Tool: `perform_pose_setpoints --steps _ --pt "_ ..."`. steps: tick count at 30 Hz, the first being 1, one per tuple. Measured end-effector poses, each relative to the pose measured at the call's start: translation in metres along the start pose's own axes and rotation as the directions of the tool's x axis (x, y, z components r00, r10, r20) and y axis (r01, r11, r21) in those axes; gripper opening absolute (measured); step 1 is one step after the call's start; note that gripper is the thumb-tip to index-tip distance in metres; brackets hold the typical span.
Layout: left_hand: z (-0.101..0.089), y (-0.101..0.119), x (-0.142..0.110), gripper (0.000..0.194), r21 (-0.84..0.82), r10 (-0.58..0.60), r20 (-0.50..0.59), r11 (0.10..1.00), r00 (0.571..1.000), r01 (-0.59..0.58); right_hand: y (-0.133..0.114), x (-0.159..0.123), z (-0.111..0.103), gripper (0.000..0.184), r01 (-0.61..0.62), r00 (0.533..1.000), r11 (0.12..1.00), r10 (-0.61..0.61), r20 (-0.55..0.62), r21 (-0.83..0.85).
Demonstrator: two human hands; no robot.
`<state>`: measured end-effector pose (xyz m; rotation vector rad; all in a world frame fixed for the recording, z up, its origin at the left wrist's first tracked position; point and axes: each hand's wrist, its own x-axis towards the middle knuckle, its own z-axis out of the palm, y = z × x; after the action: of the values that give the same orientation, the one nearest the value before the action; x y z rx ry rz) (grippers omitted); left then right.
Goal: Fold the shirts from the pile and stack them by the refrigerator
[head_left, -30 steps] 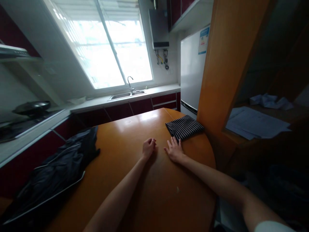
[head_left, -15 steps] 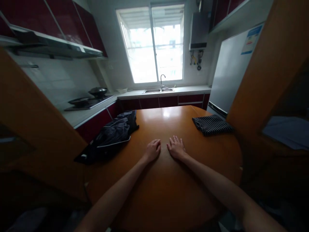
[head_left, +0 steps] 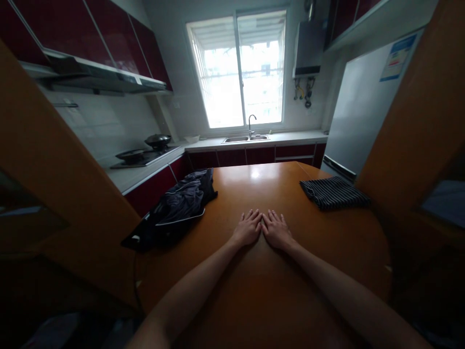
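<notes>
Left hand (head_left: 248,228) and right hand (head_left: 277,230) flat on glossy table (head_left: 261,191)

Both are open, palms down, meeting at the thumbs. The table is orange-brown with rounded sides. At two o'clock from the hands lies a folded black cloth (head_left: 336,194) with thin pale stripes; at ten o'clock, a rumpled dark fabric bundle (head_left: 181,201) with white piping.

the cloth (head_left: 334,193) is striped black and white; the garment (head_left: 181,201) is black and dark grey with white lines. the table (head_left: 261,291) is orange-brown, the cabinets (head_left: 65,26) dark red.
</notes>
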<state>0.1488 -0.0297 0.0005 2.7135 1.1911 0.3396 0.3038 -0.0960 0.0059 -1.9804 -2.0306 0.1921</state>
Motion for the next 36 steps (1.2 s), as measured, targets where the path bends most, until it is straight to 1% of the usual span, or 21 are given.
perform_pose_setpoints --steps 3,6,9,11,13,17,19,22,26,29,36 --pt "0.001 -0.008 0.007 0.052 -0.024 0.024 -0.010 0.999 1.000 -0.024 0.002 0.005 0.002 0.062 0.037 0.999 0.999 -0.037 -0.015 0.000" --pt "-0.001 -0.018 0.022 0.052 -0.032 0.038 -0.003 0.999 0.999 -0.038 0.004 0.016 0.004 0.063 0.085 0.996 0.996 -0.085 0.005 0.013" --pt "-0.002 -0.026 0.035 0.051 -0.040 0.012 -0.019 0.999 1.000 -0.013 0.005 0.025 0.005 0.063 0.090 0.996 0.995 -0.090 -0.001 0.035" --pt "-0.002 -0.029 0.036 0.050 -0.051 0.016 -0.039 0.999 0.999 -0.018 0.004 0.027 0.006 0.062 0.093 0.996 0.994 -0.093 -0.016 0.048" --pt "-0.002 -0.031 0.031 0.049 -0.073 0.046 -0.057 0.996 0.997 -0.050 0.003 0.026 0.007 0.061 0.097 0.995 0.994 -0.096 -0.017 0.058" --pt "-0.006 -0.034 0.011 0.043 -0.159 0.112 -0.097 0.979 0.989 -0.126 0.008 0.021 0.004 0.058 0.101 0.995 0.991 -0.102 0.004 0.088" --pt "-0.008 -0.033 0.003 0.039 -0.204 0.116 -0.132 0.969 0.984 -0.142 0.015 0.019 0.002 0.053 0.130 0.991 0.984 -0.130 -0.007 0.121" --pt "-0.009 -0.030 -0.007 0.036 -0.254 0.086 -0.166 0.959 0.982 -0.127 0.027 0.015 0.005 0.047 0.167 0.985 0.964 -0.156 -0.072 0.205" --pt "-0.007 -0.026 -0.012 0.036 -0.267 0.081 -0.183 0.955 0.980 -0.129 0.032 0.007 0.016 0.044 0.189 0.975 0.931 -0.141 -0.171 0.311" --pt "-0.005 -0.026 -0.013 0.036 -0.272 0.075 -0.187 0.954 0.979 -0.125 0.029 0.000 0.022 0.042 0.224 0.968 0.907 -0.165 -0.188 0.356" --pt "-0.010 -0.023 -0.015 0.035 -0.279 0.066 -0.172 0.954 0.983 -0.113 0.027 -0.003 0.024 0.041 0.211 0.965 0.901 -0.130 -0.228 0.379"
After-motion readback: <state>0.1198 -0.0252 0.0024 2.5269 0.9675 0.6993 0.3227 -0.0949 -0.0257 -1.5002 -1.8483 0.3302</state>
